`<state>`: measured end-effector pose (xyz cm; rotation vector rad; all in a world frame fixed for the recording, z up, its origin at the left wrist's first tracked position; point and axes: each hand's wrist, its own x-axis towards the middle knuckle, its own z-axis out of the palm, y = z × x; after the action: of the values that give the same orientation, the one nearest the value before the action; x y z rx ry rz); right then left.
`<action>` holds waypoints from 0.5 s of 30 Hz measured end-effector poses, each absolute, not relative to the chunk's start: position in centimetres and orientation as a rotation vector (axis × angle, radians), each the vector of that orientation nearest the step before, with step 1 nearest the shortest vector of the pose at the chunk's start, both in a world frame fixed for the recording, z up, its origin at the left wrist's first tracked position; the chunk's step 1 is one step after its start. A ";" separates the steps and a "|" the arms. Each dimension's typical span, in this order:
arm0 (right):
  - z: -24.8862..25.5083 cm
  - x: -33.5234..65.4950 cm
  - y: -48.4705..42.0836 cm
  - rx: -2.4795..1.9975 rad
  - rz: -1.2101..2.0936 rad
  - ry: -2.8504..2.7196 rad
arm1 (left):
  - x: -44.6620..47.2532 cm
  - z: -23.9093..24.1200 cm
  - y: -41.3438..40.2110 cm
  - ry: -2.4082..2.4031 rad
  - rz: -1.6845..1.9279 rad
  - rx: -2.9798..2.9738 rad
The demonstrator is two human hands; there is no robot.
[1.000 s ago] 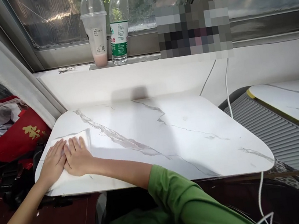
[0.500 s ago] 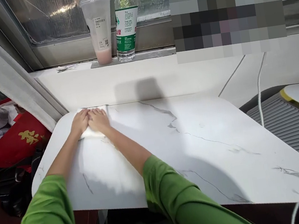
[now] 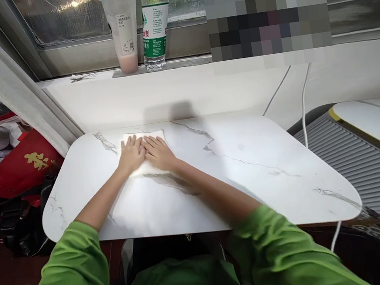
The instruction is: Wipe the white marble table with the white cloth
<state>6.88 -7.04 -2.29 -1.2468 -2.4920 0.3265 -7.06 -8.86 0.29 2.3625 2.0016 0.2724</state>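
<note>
Lighting: daylight, even and fairly bright, entering through the wide metal-framed window at top; soft grey shadow on the white wall beneath the sill and beside the forearms on the white marble-patterned tabletop; faint sheen on the tabletop, no harsh glare; dark red floor at lower left dim. Quality: wide-angle bending at the edges; window frame bowed; centre sharp; green sleeves slightly soft; pixelated block upper right.

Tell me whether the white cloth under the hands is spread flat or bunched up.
Flat. The white cloth lies smooth on the marble table, with both hands, left and right, pressed palm-down on it.
</note>
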 end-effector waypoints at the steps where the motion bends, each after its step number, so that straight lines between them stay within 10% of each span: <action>1: -2.4 8.1 -8.5 -1.211 0.309 -2.520 | -6.4 0.3 -10.3 1.960 0.242 2.392; 15: -1.1 19.3 -19.1 -1.116 0.682 -2.430 | 1.5 0.1 -20.8 1.332 0.191 2.724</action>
<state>19.35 -19.09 -1.15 -1.1157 -2.4302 0.6821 1.48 -20.75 0.14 2.7245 1.3316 0.1913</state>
